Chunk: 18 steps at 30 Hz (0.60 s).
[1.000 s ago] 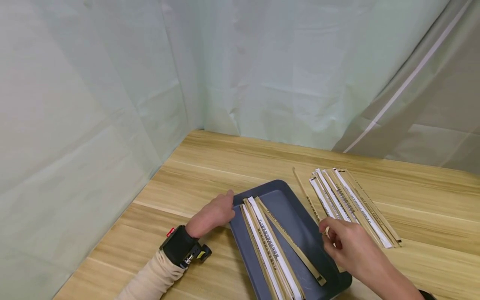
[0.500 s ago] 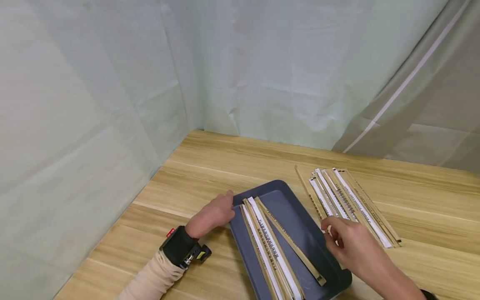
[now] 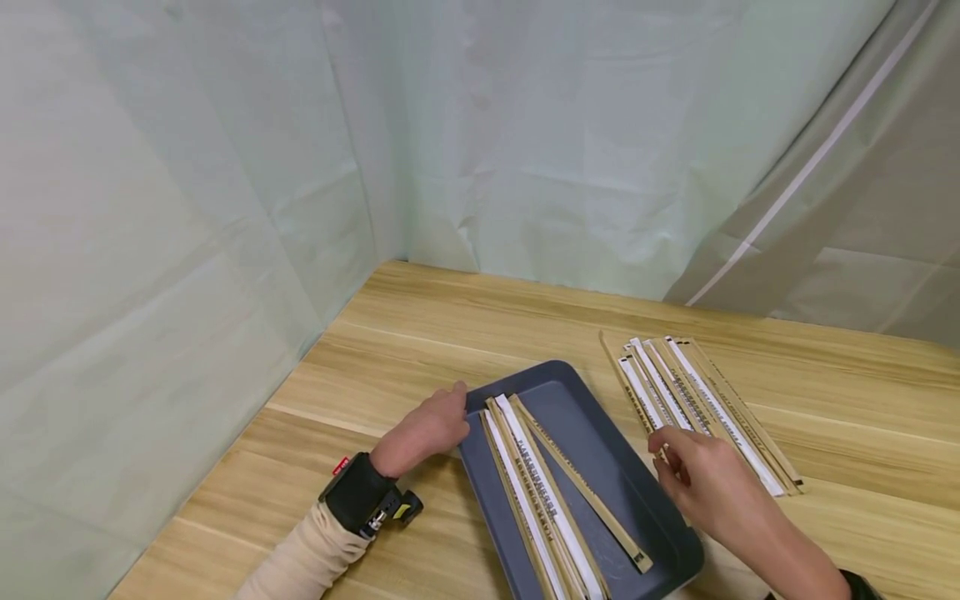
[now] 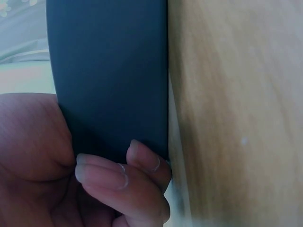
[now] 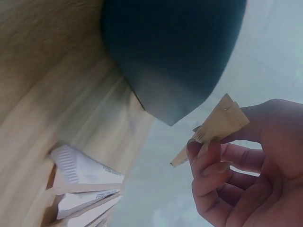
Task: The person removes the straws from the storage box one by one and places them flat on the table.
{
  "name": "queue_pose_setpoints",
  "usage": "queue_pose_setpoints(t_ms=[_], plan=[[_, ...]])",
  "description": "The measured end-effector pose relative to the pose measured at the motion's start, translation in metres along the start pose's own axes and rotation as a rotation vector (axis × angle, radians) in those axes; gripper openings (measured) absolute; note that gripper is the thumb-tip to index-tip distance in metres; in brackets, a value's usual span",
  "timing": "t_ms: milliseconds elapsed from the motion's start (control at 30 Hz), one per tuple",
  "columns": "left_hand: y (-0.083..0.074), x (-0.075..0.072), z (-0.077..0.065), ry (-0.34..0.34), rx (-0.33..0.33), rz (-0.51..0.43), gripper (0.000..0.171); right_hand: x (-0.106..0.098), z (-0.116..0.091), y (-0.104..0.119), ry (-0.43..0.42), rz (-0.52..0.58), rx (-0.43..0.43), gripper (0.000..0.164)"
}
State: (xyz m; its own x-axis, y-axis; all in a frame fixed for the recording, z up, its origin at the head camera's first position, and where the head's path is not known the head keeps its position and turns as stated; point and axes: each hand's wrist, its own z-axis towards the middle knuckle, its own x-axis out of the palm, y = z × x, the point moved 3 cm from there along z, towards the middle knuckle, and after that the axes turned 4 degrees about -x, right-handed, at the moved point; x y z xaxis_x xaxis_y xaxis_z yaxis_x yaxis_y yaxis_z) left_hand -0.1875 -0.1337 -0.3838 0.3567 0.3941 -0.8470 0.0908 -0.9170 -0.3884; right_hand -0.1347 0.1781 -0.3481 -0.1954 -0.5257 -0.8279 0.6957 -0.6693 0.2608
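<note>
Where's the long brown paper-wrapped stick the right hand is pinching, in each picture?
Head: the long brown paper-wrapped stick is right of centre, slanting up and left from the right hand.
Left wrist: not in it.
Right wrist: right of centre, pinched between fingertips.
Shared landmark: the dark blue-grey rectangular tray, in all three.

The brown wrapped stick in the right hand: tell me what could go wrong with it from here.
It could slip or swing: the right hand pinches the brown wrapped stick near one end, leaving most of its length unsupported.

It might snag or shift the loose pile of wrapped sticks, since its free length runs close beside them in the head view.

If carried low, it may catch on the dark tray close by.
</note>
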Motion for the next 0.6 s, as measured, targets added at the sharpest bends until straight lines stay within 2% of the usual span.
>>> queue_pose_setpoints(t_ms=[200, 333, 467, 600], plan=[[0.002, 0.001, 0.0, -0.002, 0.002, -0.004, 0.054, 0.005, -0.001, -0.008, 0.018, -0.024, -0.016, 0.029], [0.002, 0.002, 0.0, 0.003, -0.008, -0.014, 0.055, 0.015, -0.001, -0.024, 0.139, -0.051, -0.006, 0.026], [0.002, 0.005, 0.001, 0.015, -0.003, -0.026, 0.052, 0.021, -0.006, -0.038, 0.291, -0.111, 0.071, 0.021], [0.002, 0.003, 0.001, 0.002, 0.011, -0.021, 0.052, 0.018, -0.007, -0.044, 0.336, -0.174, 0.135, 0.02]])
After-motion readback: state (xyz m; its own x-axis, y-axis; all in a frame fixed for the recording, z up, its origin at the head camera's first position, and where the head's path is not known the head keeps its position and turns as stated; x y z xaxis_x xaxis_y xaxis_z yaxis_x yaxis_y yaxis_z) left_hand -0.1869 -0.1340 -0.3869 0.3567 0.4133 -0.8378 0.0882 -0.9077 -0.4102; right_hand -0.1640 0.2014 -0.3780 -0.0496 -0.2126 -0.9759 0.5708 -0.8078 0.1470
